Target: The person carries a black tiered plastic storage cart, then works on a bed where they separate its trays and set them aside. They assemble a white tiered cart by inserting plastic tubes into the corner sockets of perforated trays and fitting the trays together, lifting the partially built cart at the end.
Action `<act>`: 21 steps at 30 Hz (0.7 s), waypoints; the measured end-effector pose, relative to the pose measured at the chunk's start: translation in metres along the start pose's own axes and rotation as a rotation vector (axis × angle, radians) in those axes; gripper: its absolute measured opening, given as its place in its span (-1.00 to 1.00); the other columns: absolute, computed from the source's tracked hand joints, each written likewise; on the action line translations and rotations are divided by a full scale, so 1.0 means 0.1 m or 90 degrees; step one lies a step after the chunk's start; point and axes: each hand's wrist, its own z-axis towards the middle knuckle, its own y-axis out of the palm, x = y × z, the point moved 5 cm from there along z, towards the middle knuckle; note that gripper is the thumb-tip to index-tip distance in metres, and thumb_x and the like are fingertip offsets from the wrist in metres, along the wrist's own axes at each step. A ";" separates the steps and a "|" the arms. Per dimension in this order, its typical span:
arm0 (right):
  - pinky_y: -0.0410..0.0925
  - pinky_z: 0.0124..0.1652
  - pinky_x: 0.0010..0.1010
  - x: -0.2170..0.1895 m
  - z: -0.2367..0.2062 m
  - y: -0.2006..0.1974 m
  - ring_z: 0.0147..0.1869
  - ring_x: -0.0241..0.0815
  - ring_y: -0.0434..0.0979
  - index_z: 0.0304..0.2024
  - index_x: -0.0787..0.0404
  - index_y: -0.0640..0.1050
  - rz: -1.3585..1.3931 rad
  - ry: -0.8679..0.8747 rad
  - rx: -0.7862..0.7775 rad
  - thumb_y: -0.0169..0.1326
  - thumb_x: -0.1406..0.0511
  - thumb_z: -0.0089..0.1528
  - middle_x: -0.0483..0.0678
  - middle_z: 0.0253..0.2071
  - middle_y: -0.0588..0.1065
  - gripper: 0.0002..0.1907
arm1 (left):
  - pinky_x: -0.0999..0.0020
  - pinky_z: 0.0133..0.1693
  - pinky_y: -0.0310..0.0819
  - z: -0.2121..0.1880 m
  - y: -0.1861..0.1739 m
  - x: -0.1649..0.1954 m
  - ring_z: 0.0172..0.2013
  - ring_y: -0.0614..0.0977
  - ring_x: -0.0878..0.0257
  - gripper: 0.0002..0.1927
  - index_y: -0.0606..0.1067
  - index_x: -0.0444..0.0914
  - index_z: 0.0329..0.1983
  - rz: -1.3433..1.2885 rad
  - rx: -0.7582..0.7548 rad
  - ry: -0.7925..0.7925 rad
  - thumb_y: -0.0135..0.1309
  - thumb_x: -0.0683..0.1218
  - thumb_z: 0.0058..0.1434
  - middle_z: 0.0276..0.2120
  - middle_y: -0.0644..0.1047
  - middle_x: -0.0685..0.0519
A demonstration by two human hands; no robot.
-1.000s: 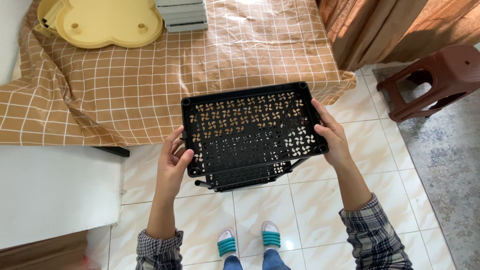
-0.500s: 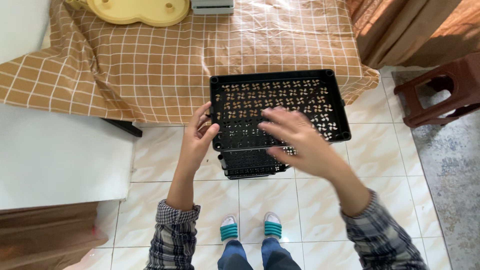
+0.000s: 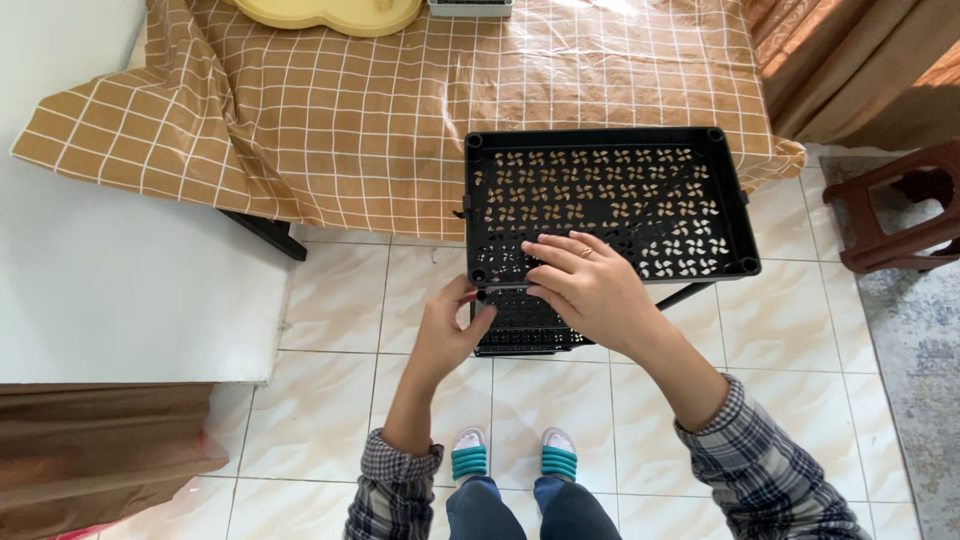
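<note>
Right hand (image 3: 590, 290) lies palm down on the near left part of the black perforated tray (image 3: 640, 170), fingers spread loosely and flat over the holes, a ring on one finger; it grips nothing, just rests on the tray surface and its front rim. Left hand (image 3: 452, 330) is at the tray's near left corner, fingers curled, thumb and fingertips closed on the corner post area just under the rim; exact grip is partly hidden by the right hand. Both arms wear plaid sleeves (image 3: 760, 460).

The tray is the top level of a black rack, held level over the tiled floor (image 3: 330, 330), its far edge just beside the table edge. A lower shelf (image 3: 525, 325) of the same black perforated plastic shows beneath it, between the two hands. A thin black leg (image 3: 690, 293) sticks out under the tray's right side.

Behind the rack, a table under a brown checked cloth (image 3: 380, 110), with a yellow tray-like thing (image 3: 330, 12) and a grey object (image 3: 470, 6) at the far edge. White surface (image 3: 110, 280) to the left, dark red stool (image 3: 900, 210) on the right, brown curtain (image 3: 850, 60) behind it. Feet in teal-striped slippers (image 3: 515, 460) below.
</note>
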 end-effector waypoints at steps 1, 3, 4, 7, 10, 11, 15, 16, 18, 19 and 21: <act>0.32 0.25 -0.07 0.00 0.00 -0.01 0.29 -0.05 0.51 -0.21 0.15 0.63 -0.004 0.002 0.004 0.17 0.22 0.25 -0.05 0.15 0.56 -0.84 | 0.35 0.07 0.57 -0.02 0.03 -0.01 -0.03 0.67 0.25 -0.71 0.51 -0.40 0.05 -0.015 0.007 -0.008 0.13 -0.31 0.26 -0.07 0.65 -0.09; 0.33 0.24 -0.07 0.01 -0.01 -0.03 0.29 -0.04 0.51 -0.22 0.15 0.63 -0.014 0.000 0.002 0.18 0.22 0.25 -0.04 0.15 0.57 -0.84 | 0.37 0.00 0.62 -0.02 0.06 -0.03 -0.11 0.72 0.26 -0.82 0.57 -0.41 -0.05 -0.022 0.019 -0.030 0.17 -0.27 0.29 -0.15 0.69 -0.06; 0.33 0.24 -0.07 0.01 -0.01 -0.04 0.28 -0.04 0.52 -0.22 0.15 0.63 -0.020 -0.004 -0.002 0.18 0.22 0.24 -0.04 0.15 0.57 -0.85 | 0.38 -0.04 0.63 -0.01 0.08 -0.03 -0.14 0.73 0.26 -0.82 0.59 -0.41 -0.07 -0.015 0.023 -0.042 0.18 -0.25 0.28 -0.19 0.70 -0.05; 0.33 0.23 -0.08 0.03 0.00 -0.05 0.28 -0.05 0.52 -0.23 0.15 0.63 -0.034 -0.007 -0.007 0.18 0.22 0.25 -0.05 0.14 0.57 -0.84 | 0.39 -0.07 0.63 0.04 0.09 -0.02 -0.16 0.73 0.26 -0.82 0.60 -0.41 -0.09 -0.018 0.030 -0.043 0.19 -0.24 0.27 -0.21 0.70 -0.05; 0.33 0.23 -0.09 0.04 0.00 -0.06 0.28 -0.05 0.52 -0.21 0.15 0.63 -0.043 -0.009 0.005 0.17 0.23 0.24 -0.05 0.15 0.56 -0.85 | 0.41 -0.07 0.63 0.07 0.08 -0.01 -0.16 0.73 0.27 -0.81 0.60 -0.41 -0.08 -0.021 0.036 -0.033 0.19 -0.23 0.26 -0.21 0.69 -0.05; 0.33 0.23 -0.09 0.03 0.01 -0.06 0.28 -0.05 0.52 -0.20 0.14 0.64 -0.046 -0.010 0.011 0.17 0.23 0.24 -0.04 0.16 0.56 -0.85 | 0.41 -0.07 0.63 0.08 0.07 -0.01 -0.16 0.73 0.27 -0.81 0.60 -0.41 -0.08 -0.019 0.038 -0.031 0.19 -0.23 0.26 -0.21 0.69 -0.04; 0.33 0.24 -0.09 0.02 0.03 -0.07 0.28 -0.07 0.53 -0.16 0.17 0.62 -0.039 -0.011 0.015 0.17 0.22 0.26 -0.06 0.15 0.57 -0.82 | 0.42 -0.10 0.62 0.08 0.05 -0.04 -0.20 0.71 0.29 -0.84 0.61 -0.40 -0.12 -0.019 0.057 -0.030 0.20 -0.22 0.28 -0.25 0.69 -0.02; 0.33 0.23 -0.09 0.01 0.04 -0.07 0.27 -0.06 0.53 -0.14 0.18 0.62 -0.040 -0.018 0.006 0.17 0.23 0.26 -0.06 0.15 0.57 -0.81 | 0.42 -0.11 0.62 0.08 0.05 -0.05 -0.21 0.71 0.30 -0.85 0.61 -0.40 -0.14 -0.008 0.061 -0.030 0.20 -0.21 0.28 -0.26 0.69 -0.02; 0.34 0.22 -0.09 0.00 0.06 -0.07 0.26 -0.05 0.53 -0.13 0.18 0.62 -0.042 -0.024 -0.006 0.16 0.23 0.25 -0.05 0.14 0.57 -0.80 | 0.43 -0.12 0.62 0.09 0.05 -0.06 -0.22 0.71 0.31 -0.86 0.61 -0.40 -0.16 0.000 0.065 -0.031 0.21 -0.20 0.28 -0.28 0.69 -0.01; 0.34 0.22 -0.10 0.00 0.06 -0.08 0.26 -0.06 0.54 -0.14 0.18 0.61 -0.042 -0.023 -0.009 0.16 0.23 0.25 -0.06 0.14 0.57 -0.80 | 0.43 -0.12 0.62 0.09 0.05 -0.07 -0.22 0.71 0.32 -0.86 0.61 -0.39 -0.16 -0.004 0.066 -0.032 0.20 -0.20 0.28 -0.28 0.69 -0.01; 0.35 0.22 -0.10 0.00 0.07 -0.09 0.25 -0.06 0.54 -0.14 0.18 0.61 -0.042 -0.024 -0.015 0.16 0.23 0.26 -0.06 0.14 0.57 -0.81 | 0.43 -0.13 0.61 0.10 0.05 -0.08 -0.23 0.71 0.33 -0.85 0.62 -0.38 -0.14 -0.007 0.071 -0.041 0.20 -0.19 0.27 -0.29 0.69 0.00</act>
